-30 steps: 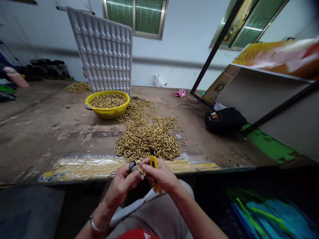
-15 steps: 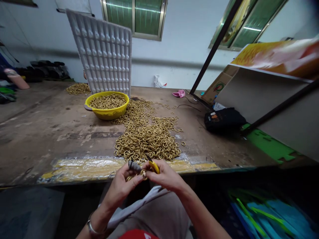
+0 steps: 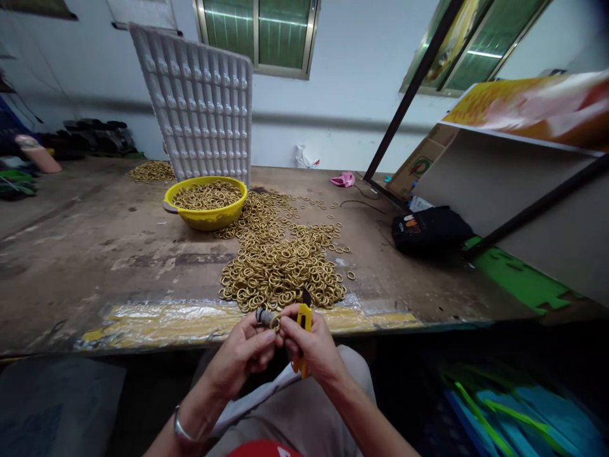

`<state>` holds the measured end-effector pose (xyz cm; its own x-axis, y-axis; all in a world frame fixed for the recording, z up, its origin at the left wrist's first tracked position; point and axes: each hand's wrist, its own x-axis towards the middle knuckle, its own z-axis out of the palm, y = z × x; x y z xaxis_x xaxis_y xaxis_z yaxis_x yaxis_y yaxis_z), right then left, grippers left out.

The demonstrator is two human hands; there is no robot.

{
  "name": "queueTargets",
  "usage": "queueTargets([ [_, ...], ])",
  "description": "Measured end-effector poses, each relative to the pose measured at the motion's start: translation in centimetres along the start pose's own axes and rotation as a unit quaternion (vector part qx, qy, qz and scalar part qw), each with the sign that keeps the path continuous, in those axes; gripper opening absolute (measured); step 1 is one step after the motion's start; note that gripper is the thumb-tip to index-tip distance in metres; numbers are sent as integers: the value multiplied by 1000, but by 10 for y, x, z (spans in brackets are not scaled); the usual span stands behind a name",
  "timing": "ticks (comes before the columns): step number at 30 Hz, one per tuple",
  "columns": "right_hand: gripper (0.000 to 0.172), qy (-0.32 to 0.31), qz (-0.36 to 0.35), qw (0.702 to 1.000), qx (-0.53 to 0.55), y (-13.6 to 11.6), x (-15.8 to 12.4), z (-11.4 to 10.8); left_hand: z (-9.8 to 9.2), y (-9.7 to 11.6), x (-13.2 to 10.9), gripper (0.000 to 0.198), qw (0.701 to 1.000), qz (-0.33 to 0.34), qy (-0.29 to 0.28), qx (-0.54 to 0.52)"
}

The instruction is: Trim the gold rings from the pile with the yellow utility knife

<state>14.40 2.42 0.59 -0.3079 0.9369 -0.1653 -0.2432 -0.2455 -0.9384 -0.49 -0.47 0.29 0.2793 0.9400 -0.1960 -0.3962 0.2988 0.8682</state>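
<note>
My left hand (image 3: pixel 245 349) is closed in a pinch on a brass-coloured ring (image 3: pixel 275 324) just in front of the table edge. One of its fingers wears a grey wrapping (image 3: pixel 264 316) with a dark band. My right hand (image 3: pixel 311 343) meets it at the ring, fingers curled round a yellow utility knife (image 3: pixel 305 317) whose dark tip points up and away. The right fingertips also touch the ring. Beyond both hands lies a heap of similar rings (image 3: pixel 285 266), spreading back toward a yellow basin (image 3: pixel 209 219) filled with more rings.
A grey moulded panel (image 3: pixel 204 108) stands upright behind the basin. Another small ring pile (image 3: pixel 151 171) lies at the far left. On the right are a black bag (image 3: pixel 431 230), a pink cloth (image 3: pixel 342 179) and a dark metal frame (image 3: pixel 404 105). Yellow tape (image 3: pixel 166 327) covers the front edge.
The knife has swung from a slant to nearly upright in my right hand, showing more of its yellow handle. Both hands have shifted slightly, staying together at the ring.
</note>
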Motion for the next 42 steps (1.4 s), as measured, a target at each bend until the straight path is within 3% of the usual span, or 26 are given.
queueTargets([
  [4, 32, -4, -8, 999, 53, 11, -2, -1, 3, 5, -1, 25, 998, -28, -16, -45],
  [11, 37, 10, 23, 986, 165, 21, -5, 6, 4, 6, -2, 24, 998, -14, -50, -37],
  [14, 34, -2, 9, 995, 98, 19, -6, 6, 1, 2, -2, 24, 1000, 3, -26, -3],
  [16, 26, 5, -54, 997, -48, 15, -7, 2, -1, 0, -2, 24, 999, 13, 4, 30],
  [18, 18, 7, -155, 958, -242, 8, -9, -3, -1, 0, -2, 24, 997, 18, 34, 65],
  [20, 14, -5, -231, 883, -410, 3, -11, -8, -1, 2, -2, 26, 994, 23, 54, 92],
  [22, 26, -17, -245, 818, -521, 0, -13, -12, -1, 3, -3, 29, 991, 26, 70, 111],
  [25, 34, -17, -223, 761, -609, 1, -12, -15, -2, 4, -3, 34, 987, 19, 86, 136],
  [29, 32, -16, -212, 725, -655, 1, -10, -12, -5, 3, -3, 34, 982, 23, 91, 162],
  [34, 29, -24, -221, 705, -673, 0, -4, -12, -6, 8, -4, 24, 978, 42, 91, 183],
  [38, 23, 47, -141, 678, -720, 0, 16, -30, -7, 16, -18, 14, 986, 23, 58, 154],
  [40, 19, 86, -103, 677, -724, -1, 28, -40, -9, 17, -26, 15, 992, 5, 22, 122],
  [42, 13, 82, -117, 690, -709, 1, 37, -42, -14, 15, -28, 22, 996, -12, 13, 84],
])
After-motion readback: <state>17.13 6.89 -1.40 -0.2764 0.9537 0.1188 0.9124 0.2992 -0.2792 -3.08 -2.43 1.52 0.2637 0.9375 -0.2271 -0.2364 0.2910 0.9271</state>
